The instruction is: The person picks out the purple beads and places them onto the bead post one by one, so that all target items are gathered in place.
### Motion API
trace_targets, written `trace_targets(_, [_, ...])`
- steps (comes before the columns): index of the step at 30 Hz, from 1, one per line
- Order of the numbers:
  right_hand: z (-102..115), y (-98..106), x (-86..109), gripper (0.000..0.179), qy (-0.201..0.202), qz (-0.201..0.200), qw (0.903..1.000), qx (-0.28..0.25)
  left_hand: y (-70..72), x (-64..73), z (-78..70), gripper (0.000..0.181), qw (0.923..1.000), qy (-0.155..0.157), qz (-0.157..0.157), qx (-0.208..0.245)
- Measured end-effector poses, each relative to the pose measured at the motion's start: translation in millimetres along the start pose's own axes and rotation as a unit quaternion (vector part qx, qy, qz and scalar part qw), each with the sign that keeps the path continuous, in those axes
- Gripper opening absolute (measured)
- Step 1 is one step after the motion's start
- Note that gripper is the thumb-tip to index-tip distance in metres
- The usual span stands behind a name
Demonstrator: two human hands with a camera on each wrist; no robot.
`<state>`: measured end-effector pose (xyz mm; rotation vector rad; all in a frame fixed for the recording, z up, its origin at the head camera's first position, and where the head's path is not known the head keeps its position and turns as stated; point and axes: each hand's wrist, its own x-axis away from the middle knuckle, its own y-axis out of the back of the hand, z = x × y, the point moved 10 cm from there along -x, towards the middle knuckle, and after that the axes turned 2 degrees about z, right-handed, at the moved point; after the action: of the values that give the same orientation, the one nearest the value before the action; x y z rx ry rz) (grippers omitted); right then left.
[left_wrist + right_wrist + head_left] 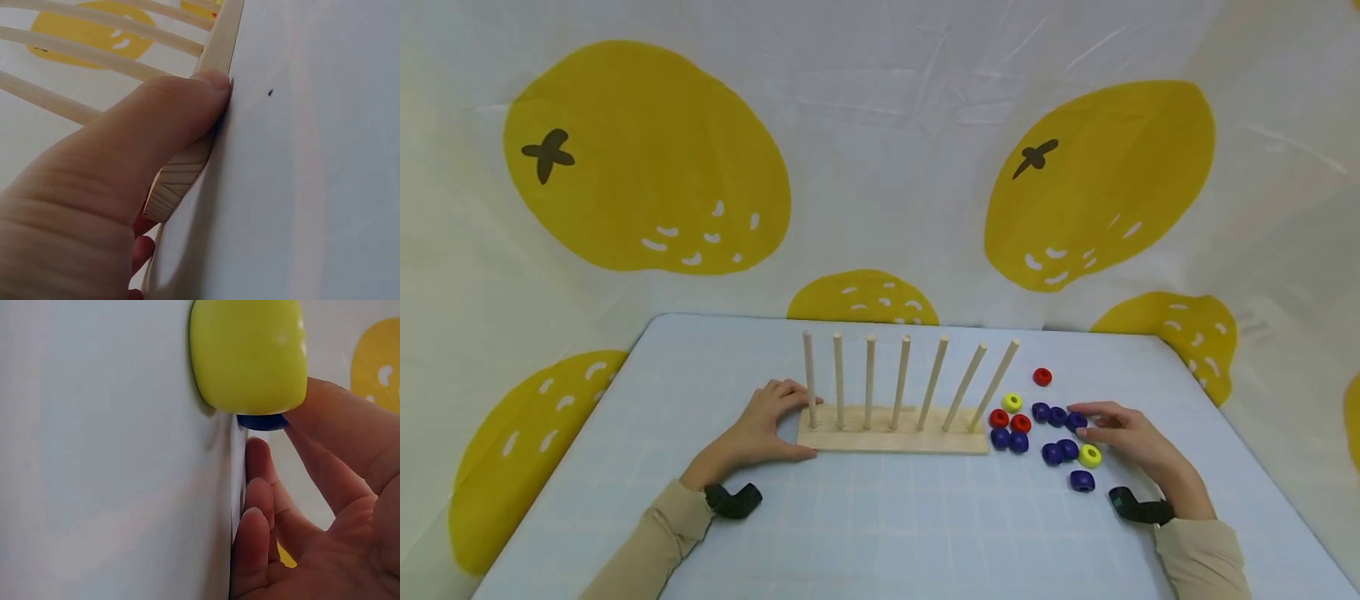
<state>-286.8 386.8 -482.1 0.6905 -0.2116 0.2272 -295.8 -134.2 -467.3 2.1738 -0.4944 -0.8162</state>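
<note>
A wooden peg rack (895,442) with several upright dowels stands mid-table. My left hand (767,425) grips its left end, thumb along the front edge and fingers behind; in the left wrist view the thumb (181,106) presses on the wood of the base (178,178). On the right, my right hand (1123,433) pinches a dark blue bead (1076,421) between thumb and fingers, at the end of a short row of blue beads. A yellow bead (250,356) is large in the right wrist view and hides most of that blue bead (262,422).
Between the rack and my right hand lie loose beads: red beads (1020,423), another yellow bead (1012,403) and more blue ones (1052,454). One red bead (1042,377) lies farther back; a blue bead (1082,481) is nearest the front. A lemon-print cloth (880,167) hangs behind the table.
</note>
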Motion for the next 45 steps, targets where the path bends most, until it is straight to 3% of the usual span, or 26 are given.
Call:
trace_targets(10, [-1,2,1.0,0.059,-0.013,-0.009,0.9999,0.000,3.6,-4.8,-0.8,0.069,0.9997,-0.024,-0.009,-0.006])
trace_targets(31, [15,6,6.7,0.050,0.026,-0.009,0.9990,0.036,2.6,1.3,-2.0,0.068,0.9999,-0.013,-0.004,-0.006])
trace_targets(45, [20,21,11.9,0.058,0.015,-0.049,0.9978,0.041,0.8,0.0,1.5,0.069,1.0000,0.000,0.005,0.006])
